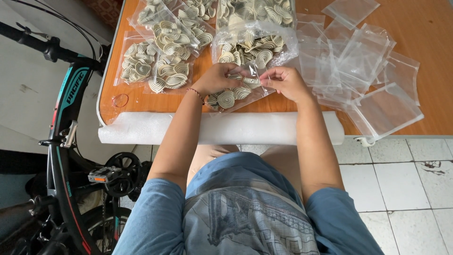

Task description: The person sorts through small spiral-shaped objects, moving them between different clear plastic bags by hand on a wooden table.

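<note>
Head view, looking down: blue shirt at 6 o'clock, bare forearms running up toward 12. Bicycle (71, 156) with black frame and teal trim stands at 8 o'clock on the pale tiled floor (401, 174). White foam roll (141, 128) lies along the near edge of the orange wooden tabletop (424, 42), under both wrists. Just past it, at centre, left hand (218, 78) with a red thread bracelet and right hand (284, 81) meet over a clear plastic bag (236, 97) partly filled with cream-and-dark striped spiral pieces; bag rests on the tabletop, mouth toward the hands. Left fingers pinched narrow on the bag's top edge, right fingers pinched narrow on the same edge beside a spiral piece (251, 81). At 2 o'clock, a loose heap of empty clear bags (373, 71), overlapping. At 11 o'clock, filled bags (160, 52) of the same spirals, lying flat and overlapping. At 12 o'clock, a large bulk bag (255, 28) of spirals, touching the held bag's far side.
</note>
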